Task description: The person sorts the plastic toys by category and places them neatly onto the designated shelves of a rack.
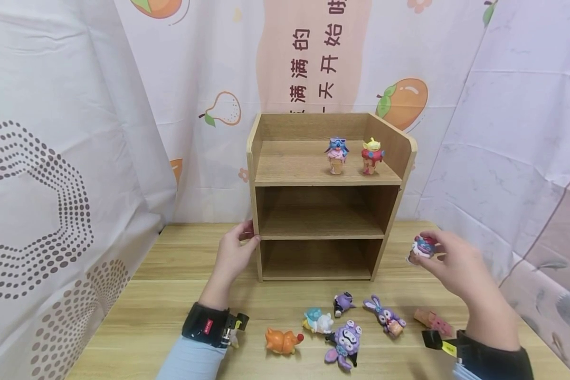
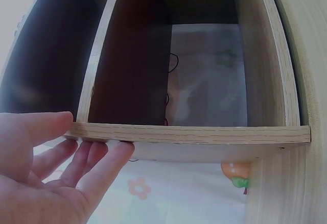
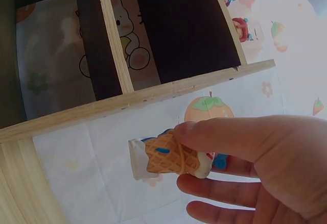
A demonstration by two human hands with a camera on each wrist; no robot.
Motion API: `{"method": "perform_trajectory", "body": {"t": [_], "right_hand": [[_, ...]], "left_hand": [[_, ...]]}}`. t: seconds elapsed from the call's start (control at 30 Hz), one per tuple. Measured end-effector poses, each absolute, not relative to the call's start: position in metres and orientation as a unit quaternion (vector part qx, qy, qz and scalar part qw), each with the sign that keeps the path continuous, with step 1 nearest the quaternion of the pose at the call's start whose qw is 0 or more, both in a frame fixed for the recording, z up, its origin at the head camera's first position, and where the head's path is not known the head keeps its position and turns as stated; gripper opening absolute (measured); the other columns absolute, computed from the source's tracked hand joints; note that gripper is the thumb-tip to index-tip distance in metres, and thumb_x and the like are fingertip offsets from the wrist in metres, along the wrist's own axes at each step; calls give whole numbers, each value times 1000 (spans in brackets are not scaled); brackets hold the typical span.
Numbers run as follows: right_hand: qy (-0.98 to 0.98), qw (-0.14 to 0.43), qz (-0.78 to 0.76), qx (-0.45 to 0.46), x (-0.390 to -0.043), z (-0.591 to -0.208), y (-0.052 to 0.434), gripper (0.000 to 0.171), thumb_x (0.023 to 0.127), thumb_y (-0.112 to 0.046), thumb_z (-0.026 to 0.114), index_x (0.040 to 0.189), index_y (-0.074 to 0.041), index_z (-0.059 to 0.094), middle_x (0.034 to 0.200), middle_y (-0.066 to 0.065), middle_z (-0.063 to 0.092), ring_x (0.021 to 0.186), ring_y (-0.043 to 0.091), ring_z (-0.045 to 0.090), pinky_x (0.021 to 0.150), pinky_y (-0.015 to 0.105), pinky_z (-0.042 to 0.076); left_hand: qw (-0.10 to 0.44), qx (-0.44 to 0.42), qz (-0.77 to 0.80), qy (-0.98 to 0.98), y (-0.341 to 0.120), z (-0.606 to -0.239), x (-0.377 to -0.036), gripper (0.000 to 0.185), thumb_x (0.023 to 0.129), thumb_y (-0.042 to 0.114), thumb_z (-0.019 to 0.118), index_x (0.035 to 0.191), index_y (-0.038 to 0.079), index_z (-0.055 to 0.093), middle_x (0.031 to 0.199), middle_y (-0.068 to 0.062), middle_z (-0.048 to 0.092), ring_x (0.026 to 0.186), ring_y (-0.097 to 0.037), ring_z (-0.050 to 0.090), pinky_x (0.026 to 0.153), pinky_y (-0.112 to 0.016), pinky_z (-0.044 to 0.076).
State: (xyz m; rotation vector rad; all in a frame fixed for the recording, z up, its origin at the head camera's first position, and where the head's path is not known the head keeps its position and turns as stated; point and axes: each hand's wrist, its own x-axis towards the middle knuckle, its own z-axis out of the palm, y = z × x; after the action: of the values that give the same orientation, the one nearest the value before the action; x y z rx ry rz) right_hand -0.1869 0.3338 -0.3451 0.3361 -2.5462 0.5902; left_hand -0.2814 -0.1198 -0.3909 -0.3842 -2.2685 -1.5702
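Tan, white and blue: a small ice-cream-cone figurine [image 3: 173,156] with a pale base, pinched between thumb and fingers of the right hand [image 1: 463,269], above the pale wood-grain tabletop [image 1: 171,285] and apart from the right side of the three-tier wood-grain shelf [image 1: 318,230]. Could slip out and fall, given so small a body and a grip mostly by the fingertips. Might tip over if set down tilted, or, if swung low across the top tier, knock down the red-and-yellow cone figurine [image 1: 372,157] or blue-and-pink cone figurine [image 1: 336,154] standing there. Holds the shelf lightly with the left hand [image 1: 234,253], thumb at the front edge, fingers against the outer side; could jolt everything on top by pushing too hard. Might also nudge the pink-and-tan figurine [image 1: 434,321] lying near the black right wristband [image 1: 496,359], through a low sweep of the arm.
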Motion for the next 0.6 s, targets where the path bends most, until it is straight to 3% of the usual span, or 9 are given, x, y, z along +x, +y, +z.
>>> {"method": "perform_trajectory", "body": {"t": [0.2,0.6], "right_hand": [[-934,261,209,128,-188,-347,327,48,82,-12,86,123,-4,63,102,19,70,84,43,71,70,63,57],[-923,297,199,146,-192,-349,313,53,77,-10,89,122,-1,64,103,18,68,83,39,69,70,60,58]], "left_hand": [[175,-136,-554,-803,-120,-390,-281,38,93,6,70,130,-1,65,120,-15,69,110,-32,67,87,-43,59],[176,-134,-556,-801,-119,-390,-281,38,93,6,70,130,-1,65,121,-15,69,110,-32,67,87,-42,59]]}}
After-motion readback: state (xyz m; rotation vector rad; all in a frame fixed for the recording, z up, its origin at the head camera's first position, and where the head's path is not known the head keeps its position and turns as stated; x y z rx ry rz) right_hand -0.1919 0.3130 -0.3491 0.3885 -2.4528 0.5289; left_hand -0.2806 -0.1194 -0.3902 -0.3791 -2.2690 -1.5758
